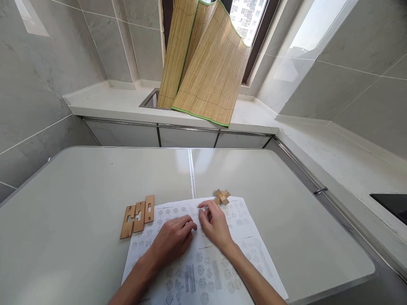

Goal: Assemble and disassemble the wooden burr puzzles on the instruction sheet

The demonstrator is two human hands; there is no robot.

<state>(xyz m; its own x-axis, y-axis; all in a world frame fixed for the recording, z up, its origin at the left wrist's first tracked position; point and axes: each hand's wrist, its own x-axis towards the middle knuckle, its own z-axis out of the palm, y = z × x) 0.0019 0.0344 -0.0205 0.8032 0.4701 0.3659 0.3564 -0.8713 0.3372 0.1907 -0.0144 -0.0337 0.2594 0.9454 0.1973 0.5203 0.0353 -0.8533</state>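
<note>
A large white sheet of paper (233, 275) printed with small line drawings and several grids lies on the table. On its upper middle rests my left hand (174, 237), back upward, its fingers curled in and nothing visible in them. Close by on the right, my right hand (215, 223) also rests on the paper, loosely curved, with a gap between thumb and forefinger. Just beyond its knuckles sits a small cross-shaped wooden burr puzzle (222, 196) at the paper's far edge. Three flat notched wooden pieces (139, 217) lie side by side at the paper's left edge, one with an oblong slot.
The pale folding table (79, 190) has a seam (191, 169) down its middle. Beyond it, a bamboo mat (210, 67) leans over a sink (149, 99) on the white counter (104, 99). The counter continues along the right, with a black panel (392, 205) on it.
</note>
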